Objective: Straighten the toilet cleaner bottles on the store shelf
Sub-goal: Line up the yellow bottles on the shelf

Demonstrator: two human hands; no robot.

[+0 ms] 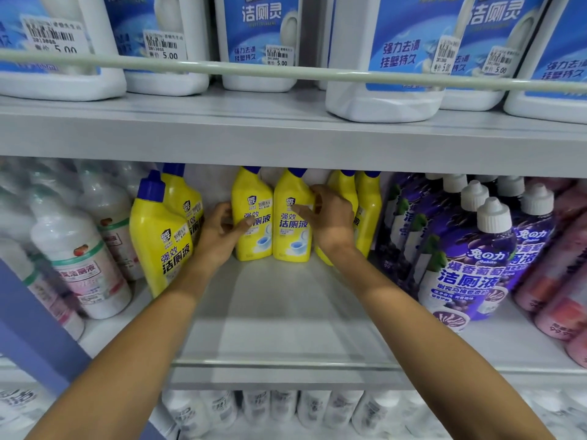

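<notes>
Two yellow toilet cleaner bottles with blue caps stand side by side deep on the middle shelf (pixel 273 312). My left hand (pixel 220 233) grips the left bottle (pixel 252 230), thumb on its front label. My right hand (pixel 330 217) holds the right bottle (pixel 290 236), thumb across its label and fingers behind. Two more yellow bottles (pixel 158 236) stand nearer the front at left, leaning slightly. Another pair (pixel 368 211) stands behind my right hand, partly hidden by it.
Purple bottles with white caps (pixel 470 265) fill the right side, pink ones (pixel 562 281) beyond them. White and pink bottles (pixel 79 258) crowd the left. Large white jugs with blue labels (pixel 384 58) sit on the upper shelf behind a rail (pixel 222 66).
</notes>
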